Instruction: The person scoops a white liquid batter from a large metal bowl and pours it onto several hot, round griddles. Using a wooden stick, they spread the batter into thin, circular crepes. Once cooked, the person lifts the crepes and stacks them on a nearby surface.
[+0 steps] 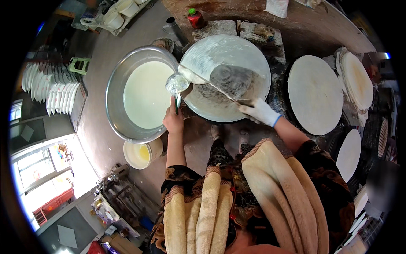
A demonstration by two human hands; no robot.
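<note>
My bare left hand (173,120) grips the green handle of a ladle (176,84). Its bowl, coated with white batter, is held where the steel basin and the round griddle (228,44) meet. My right hand (259,112), in a white glove with a blue cuff, is closed around the near end of a long thin scraper (220,89) that slants over the griddle. A white mass of batter (192,76) lies along its far end, by the griddle's left rim. Pale batter smears cover much of the griddle, with a dark bare patch toward its middle.
The large steel basin (113,97) holds pale liquid batter, and a white bucket (130,157) with some yellow inside stands below it. Round white flatbreads (316,95) lie at the right. A red bottle (195,19) with a green cap stands behind the griddle.
</note>
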